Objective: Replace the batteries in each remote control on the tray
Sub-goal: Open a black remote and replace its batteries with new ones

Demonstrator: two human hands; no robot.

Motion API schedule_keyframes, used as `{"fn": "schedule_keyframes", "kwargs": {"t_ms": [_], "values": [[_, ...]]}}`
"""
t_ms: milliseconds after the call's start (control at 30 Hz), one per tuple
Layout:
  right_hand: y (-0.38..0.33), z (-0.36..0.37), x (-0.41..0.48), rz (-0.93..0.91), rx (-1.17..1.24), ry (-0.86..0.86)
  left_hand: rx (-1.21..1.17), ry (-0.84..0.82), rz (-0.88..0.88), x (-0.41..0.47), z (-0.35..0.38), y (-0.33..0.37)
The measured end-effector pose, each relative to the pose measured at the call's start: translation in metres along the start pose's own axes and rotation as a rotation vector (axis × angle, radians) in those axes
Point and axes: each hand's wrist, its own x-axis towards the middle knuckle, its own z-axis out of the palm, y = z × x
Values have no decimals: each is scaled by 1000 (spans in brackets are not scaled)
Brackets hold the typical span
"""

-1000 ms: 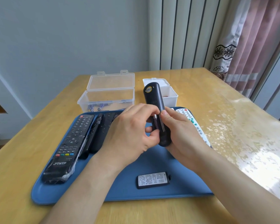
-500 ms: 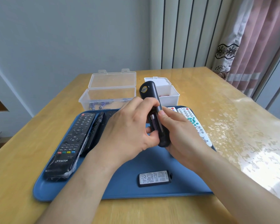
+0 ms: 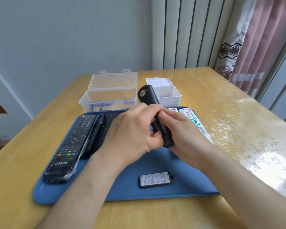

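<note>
A black remote point(image 3: 148, 96) is held back side up above the blue tray point(image 3: 122, 194), its battery bay uncovered with a purple battery point(image 3: 156, 125) showing inside. My left hand point(image 3: 132, 134) and my right hand point(image 3: 183, 131) both grip this remote, with fingertips pressing at the battery. Its loose battery cover point(image 3: 156, 180) lies label up on the tray near the front. A black THTF remote point(image 3: 71, 146) and other dark remotes point(image 3: 98, 131) lie at the tray's left. White remotes point(image 3: 194, 121) lie at the right, partly hidden by my right hand.
Behind the tray stands a clear plastic box point(image 3: 106, 98) with its lid up and several batteries inside. Beside it is a small white box point(image 3: 169, 95), also with its lid up. The wooden table point(image 3: 238, 129) is glossy on the right; a curtain point(image 3: 257, 47) hangs beyond.
The held remote has tilted its far end a little to the left, and my fingers have closed in over the battery bay. The tray's contents have not moved.
</note>
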Motion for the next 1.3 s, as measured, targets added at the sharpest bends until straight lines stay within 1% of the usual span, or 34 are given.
{"fn": "schedule_keyframes", "kwargs": {"t_ms": [67,133,200,267,300,333,400,433,467,500,600,667,767,967,1133,1300], "values": [[-8,-8,-1,32,-95,-71,73,-2,-10,0,-5,-2],[-22,-20,-5,54,-203,-208,130,3,3,1,-13,-6],[-36,-32,-9,76,-207,-288,199,-72,-3,3,-22,-10],[-43,-42,-9,94,-164,-256,253,-148,-53,3,-25,-12],[-44,-45,-6,85,-94,-208,238,-136,-93,3,-24,-11],[-44,-45,-4,67,9,-148,159,-100,-157,3,-23,-9],[-39,-40,3,23,218,-43,-172,-42,-320,3,-14,0],[-36,-36,5,7,266,4,-311,-52,-387,2,-8,6],[-32,-31,6,6,275,43,-374,-82,-419,1,-2,12],[-29,-24,7,27,273,67,-356,-126,-419,0,4,16],[-25,-10,2,152,315,66,-292,-234,-432,-4,17,21],[-25,-7,-1,192,323,57,-277,-253,-456,-5,20,21],[-26,-7,-1,208,317,64,-175,-222,-409,-7,21,24],[-29,-2,-4,173,265,111,-50,-173,-352,-9,21,24],[-33,-7,-6,93,233,109,-113,-207,-306,-9,21,24],[-35,-6,-4,83,242,109,-143,-202,-255,-10,24,24]]}}
